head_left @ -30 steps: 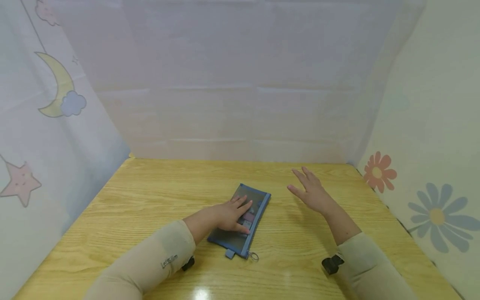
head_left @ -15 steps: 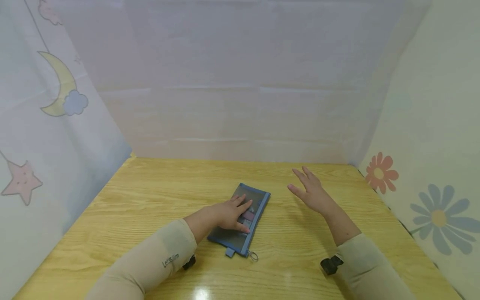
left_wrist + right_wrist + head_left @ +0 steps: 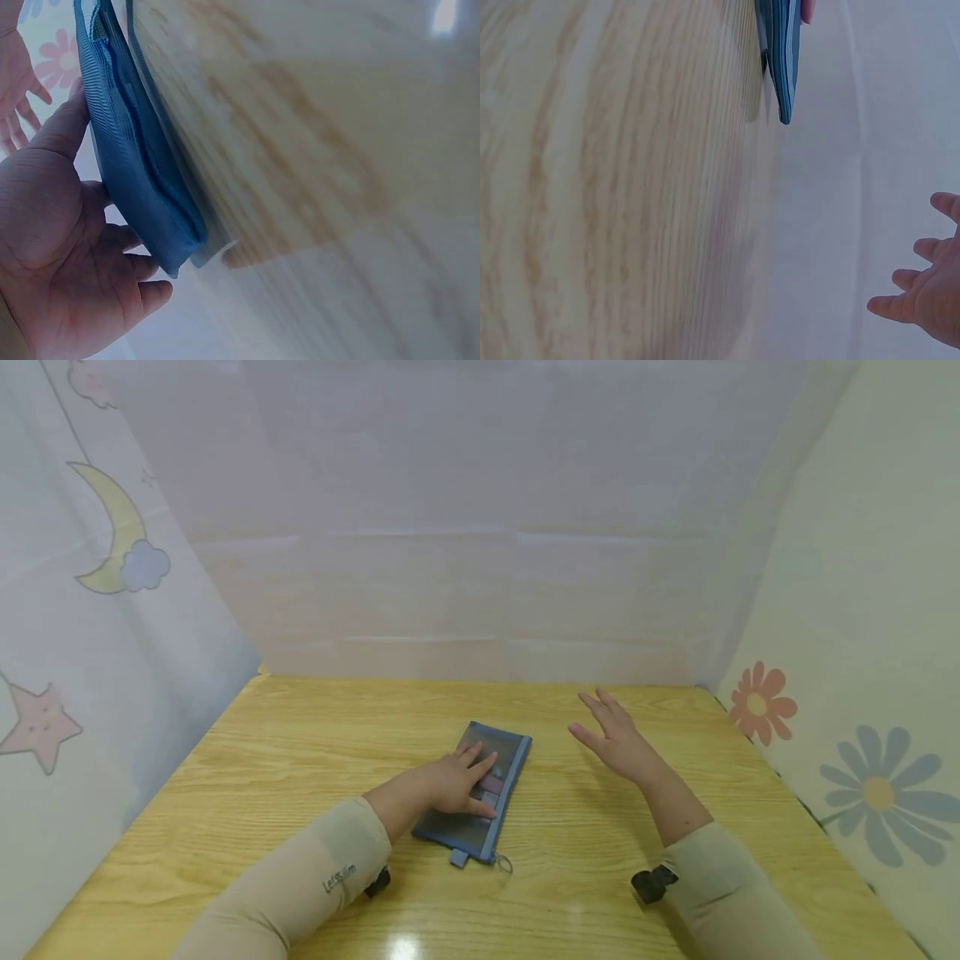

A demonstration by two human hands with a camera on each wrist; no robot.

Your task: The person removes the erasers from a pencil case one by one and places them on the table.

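A blue zipper pouch [image 3: 504, 746] with a see-through dark mesh front lies flat at a slant on the wooden table. Pinkish and pale contents show through the mesh, and a metal ring [image 3: 505, 864] hangs from its zip end. Across the pouch's front rests my left hand [image 3: 453, 783], palm down with fingers spread. In the left wrist view the pouch [image 3: 142, 157] appears edge-on against the left fingers, with its blue edging near the wrist camera. My right hand [image 3: 619, 750] hovers over the table to the right of the pouch, fingers extended and holding nothing.
The wooden table [image 3: 300, 760] reaches back to a pale cloth backdrop [image 3: 480, 593]. Printed cloth walls with a moon [image 3: 120, 518] on the left and flowers [image 3: 877, 793] on the right close in the sides. Black wrist cameras [image 3: 654, 885] sit below the sleeves.
The pouch has shifted slightly left and away from me, with my left hand moving along on it. My right hand has drifted a little to the left, its fingers still spread.
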